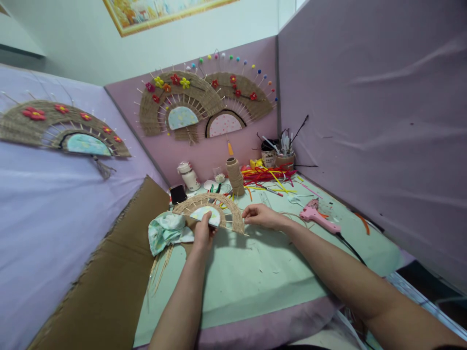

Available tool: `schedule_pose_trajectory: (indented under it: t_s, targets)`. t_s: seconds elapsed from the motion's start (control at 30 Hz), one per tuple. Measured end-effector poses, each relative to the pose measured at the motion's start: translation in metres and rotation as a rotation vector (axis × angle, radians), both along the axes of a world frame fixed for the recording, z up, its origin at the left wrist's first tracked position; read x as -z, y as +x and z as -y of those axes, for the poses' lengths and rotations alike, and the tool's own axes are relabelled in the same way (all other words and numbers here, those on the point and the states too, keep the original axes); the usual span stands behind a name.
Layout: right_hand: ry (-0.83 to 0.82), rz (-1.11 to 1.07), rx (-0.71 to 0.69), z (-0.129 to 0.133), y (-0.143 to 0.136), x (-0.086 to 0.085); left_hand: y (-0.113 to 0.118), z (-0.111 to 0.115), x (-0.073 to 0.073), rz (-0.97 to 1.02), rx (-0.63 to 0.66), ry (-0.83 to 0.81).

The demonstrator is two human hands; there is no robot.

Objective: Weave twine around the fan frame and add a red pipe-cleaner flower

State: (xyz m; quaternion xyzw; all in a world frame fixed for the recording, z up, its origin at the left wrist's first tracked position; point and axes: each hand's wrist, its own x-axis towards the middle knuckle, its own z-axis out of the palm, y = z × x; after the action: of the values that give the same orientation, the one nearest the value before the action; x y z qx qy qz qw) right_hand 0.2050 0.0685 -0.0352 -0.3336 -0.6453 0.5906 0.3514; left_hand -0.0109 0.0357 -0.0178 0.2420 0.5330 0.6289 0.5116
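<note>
My left hand [204, 236] is closed on a half-round woven fan [235, 214], thumb over its pale floral centre piece [206, 214]. The fan's band is tan twine woven over thin sticks, with bare sticks showing between band and centre. At its right edge, my right hand [260, 216] pinches what looks like the twine; the strand between the fingertips is barely visible. A thin loop of twine [295, 216] lies behind my right wrist. To the left of the fan, a crumpled mint floral cloth [168, 233] lies on the table.
A twine spool [235, 176] stands behind the fan, near a white bottle [188, 176] and red and yellow pipe cleaners [268, 176]. A pink glue gun [319, 216] lies right, its cord trailing forward. Cardboard [109, 272] leans left. Finished fans [178, 99] hang on the partition.
</note>
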Motion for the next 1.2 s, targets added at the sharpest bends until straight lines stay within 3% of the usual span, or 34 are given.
schedule_pose_trajectory:
  t_s: [0.8, 1.2]
  targets:
    - [0.320, 0.095, -0.073, 0.0097, -0.0019, -0.0036, 0.0015, -0.0019, 0.0031, 0.088, 0.089, -0.040]
    - [0.307, 0.042, -0.048, 0.0068, 0.0011, -0.0070, 0.0030, 0.0002, 0.0019, 0.211, 0.175, -0.122]
